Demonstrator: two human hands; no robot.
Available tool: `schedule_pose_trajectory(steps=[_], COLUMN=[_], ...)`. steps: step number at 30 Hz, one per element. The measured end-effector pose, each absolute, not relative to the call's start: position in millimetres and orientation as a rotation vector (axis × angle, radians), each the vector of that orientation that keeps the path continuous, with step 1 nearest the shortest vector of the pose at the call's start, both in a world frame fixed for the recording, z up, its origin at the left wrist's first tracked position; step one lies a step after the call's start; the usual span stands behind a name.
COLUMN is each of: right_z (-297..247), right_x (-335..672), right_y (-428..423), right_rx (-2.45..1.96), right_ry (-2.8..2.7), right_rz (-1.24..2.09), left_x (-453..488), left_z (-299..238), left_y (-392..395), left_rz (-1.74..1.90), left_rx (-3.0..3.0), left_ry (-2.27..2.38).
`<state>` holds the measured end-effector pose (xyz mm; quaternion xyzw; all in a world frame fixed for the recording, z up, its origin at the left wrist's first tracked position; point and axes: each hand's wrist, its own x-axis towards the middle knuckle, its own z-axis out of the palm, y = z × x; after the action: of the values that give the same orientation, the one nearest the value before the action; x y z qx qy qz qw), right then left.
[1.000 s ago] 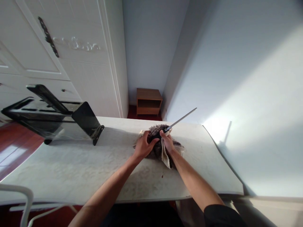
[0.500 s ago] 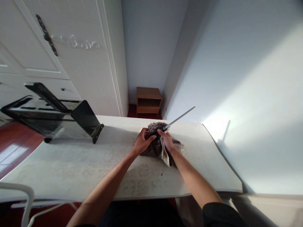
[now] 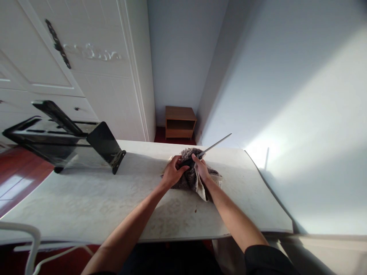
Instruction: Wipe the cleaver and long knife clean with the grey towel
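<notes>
A knife (image 3: 215,144) with a long, narrow blade and black handle points up and to the right above the table. Around its handle bunches a brown-and-white towel (image 3: 189,179), whose folds hang onto the tabletop. My left hand (image 3: 172,172) is closed at the rear of the handle, thumb pointing right; towel lies under its fingers. My right hand (image 3: 201,168) grips the towel around the handle, its thumb up near the base of the blade. The other fingers of that hand are mostly hidden.
On the table's (image 3: 114,206) left stands a black-framed knife block (image 3: 104,143) with clear sides. A white cabinet (image 3: 111,95) rises behind it. A small wooden stand (image 3: 180,112) sits beyond the far edge. A wall (image 3: 301,172) borders the right, and a white tubular frame (image 3: 34,236) is at lower left.
The knife has turned slightly, its tip dropping a little and shifting left, and the blade now looks thinner. Its shadow on the wall has moved left. Both hands stay almost in place.
</notes>
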<state>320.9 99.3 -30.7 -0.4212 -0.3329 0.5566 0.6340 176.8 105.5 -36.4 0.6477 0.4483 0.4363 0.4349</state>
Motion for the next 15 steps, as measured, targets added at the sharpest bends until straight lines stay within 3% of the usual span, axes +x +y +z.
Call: schedule_pose_trajectory(steps=[15], right_z=[-17], right_x=[320], right_y=[98], right_rx=[-1.057], right_ry=[-0.7], right_rz=[1.327], left_x=[162], left_z=[-29], left_y=[117], left_rz=[1.2], left_rx=[1.934], left_ry=[1.225])
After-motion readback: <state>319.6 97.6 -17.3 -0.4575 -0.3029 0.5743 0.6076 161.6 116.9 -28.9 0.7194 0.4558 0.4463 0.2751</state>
